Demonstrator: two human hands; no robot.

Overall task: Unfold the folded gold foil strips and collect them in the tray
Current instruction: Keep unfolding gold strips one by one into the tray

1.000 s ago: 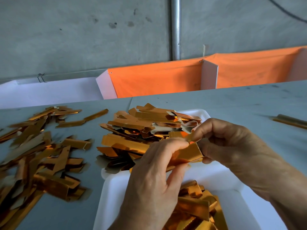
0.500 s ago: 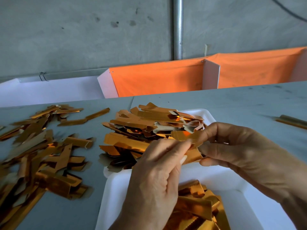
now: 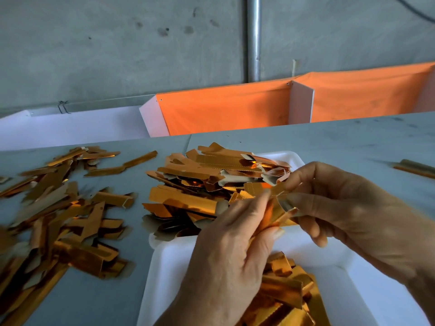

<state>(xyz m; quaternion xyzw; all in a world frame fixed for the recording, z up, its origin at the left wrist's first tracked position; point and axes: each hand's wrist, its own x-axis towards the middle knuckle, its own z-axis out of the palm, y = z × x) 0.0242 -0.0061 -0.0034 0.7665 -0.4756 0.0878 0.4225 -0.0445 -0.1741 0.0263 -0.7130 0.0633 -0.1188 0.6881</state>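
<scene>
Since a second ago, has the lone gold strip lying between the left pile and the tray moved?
No. The lone gold strip lies at the same spot on the table, same angle, same gap to the tray.

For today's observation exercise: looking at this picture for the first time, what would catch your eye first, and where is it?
First, the two hands at centre: the left hand and right hand pinch one gold foil strip above the white tray. Behind them a heap of gold strips spills over the tray's far end. At left, more loose strips litter the grey table.

Left hand (image 3: 226,250) has slid down the strip (image 3: 280,214); its fold has opened
</scene>
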